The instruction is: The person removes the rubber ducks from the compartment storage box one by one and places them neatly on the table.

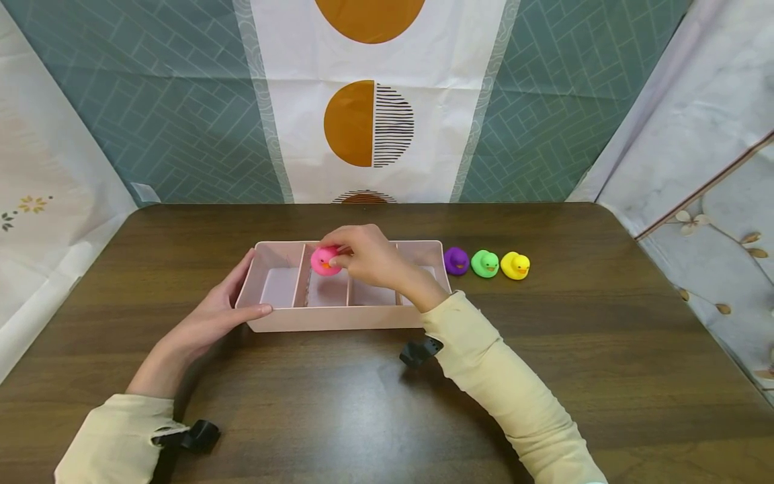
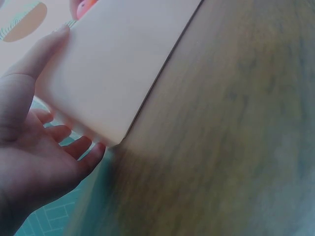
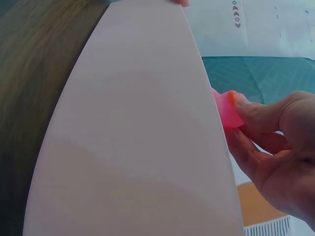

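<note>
A pink rubber duck [image 1: 323, 262] is pinched between the thumb and fingers of my right hand [image 1: 370, 257], over the second compartment from the left of a pale pink divided box [image 1: 332, 320]. The right wrist view shows the duck [image 3: 229, 110] partly hidden behind the box wall. My left hand [image 1: 214, 310] grips the box's left end, thumb on the front rim and fingers along the end wall. The leftmost compartment [image 1: 279, 286] has nothing in it. My right hand and forearm cover part of the compartments on the right.
Just right of the box, a purple duck [image 1: 456, 261], a green duck [image 1: 485, 263] and a yellow duck [image 1: 515, 265] stand in a row on the brown wooden table [image 1: 338, 410]. A patterned curtain [image 1: 199, 134] hangs behind the table's far edge.
</note>
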The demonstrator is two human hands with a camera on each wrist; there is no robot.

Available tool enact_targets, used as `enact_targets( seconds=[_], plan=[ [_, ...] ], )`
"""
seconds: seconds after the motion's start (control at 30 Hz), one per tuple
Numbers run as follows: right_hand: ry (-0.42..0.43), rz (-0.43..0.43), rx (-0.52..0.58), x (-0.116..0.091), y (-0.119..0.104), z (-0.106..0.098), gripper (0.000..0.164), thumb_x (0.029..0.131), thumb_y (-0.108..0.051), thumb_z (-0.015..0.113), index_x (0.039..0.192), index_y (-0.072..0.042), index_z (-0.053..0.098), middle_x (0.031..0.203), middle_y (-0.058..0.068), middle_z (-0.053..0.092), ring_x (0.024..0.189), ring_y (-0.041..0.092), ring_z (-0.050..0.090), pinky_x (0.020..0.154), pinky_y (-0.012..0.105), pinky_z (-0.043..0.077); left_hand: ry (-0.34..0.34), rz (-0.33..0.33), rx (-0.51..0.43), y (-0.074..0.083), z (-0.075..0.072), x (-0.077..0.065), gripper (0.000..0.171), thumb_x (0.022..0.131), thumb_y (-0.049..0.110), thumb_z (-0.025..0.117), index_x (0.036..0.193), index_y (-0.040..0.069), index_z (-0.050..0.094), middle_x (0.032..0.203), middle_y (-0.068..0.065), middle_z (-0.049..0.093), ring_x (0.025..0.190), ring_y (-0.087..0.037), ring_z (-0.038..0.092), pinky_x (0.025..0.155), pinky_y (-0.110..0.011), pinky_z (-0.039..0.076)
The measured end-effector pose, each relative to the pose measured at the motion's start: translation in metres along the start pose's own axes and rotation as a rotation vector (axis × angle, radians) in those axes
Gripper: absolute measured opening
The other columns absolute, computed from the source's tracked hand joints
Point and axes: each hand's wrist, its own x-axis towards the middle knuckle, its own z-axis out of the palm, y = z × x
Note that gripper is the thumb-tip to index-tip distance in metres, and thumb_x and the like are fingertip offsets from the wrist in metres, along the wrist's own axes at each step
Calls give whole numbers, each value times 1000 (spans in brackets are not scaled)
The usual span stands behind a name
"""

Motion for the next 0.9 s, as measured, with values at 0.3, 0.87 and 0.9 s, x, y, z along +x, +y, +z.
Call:
enact_targets(
  seconds=[0.3,0.87,0.9],
  plan=[
    [29,-37,-14,-10,7,-7,23,86,0,70,109,1,71,105,11,69,97,22,63,88,22,49,-5,11,-5,-1,0,0,96,88,13,66,157,21,0,155,-18,15,128,-37,27,99,-52,31],
    [38,-3,-25,-28,17,-18,26,84,2,72,109,4,70,107,13,69,97,24,66,86,27,52,-10,20,-4,-2,0,0,95,88,13,66,157,21,0,156,-17,13,128,-38,26,99,-51,32],
    [41,-2,-28,-29,18,-19,26,84,2,72,109,4,70,108,13,69,97,24,66,87,27,52,-10,21,-4,-2,0,0,95,88,13,66,157,21,0,156,-17,13,128,-38,26,99,-51,32]
  ],
)
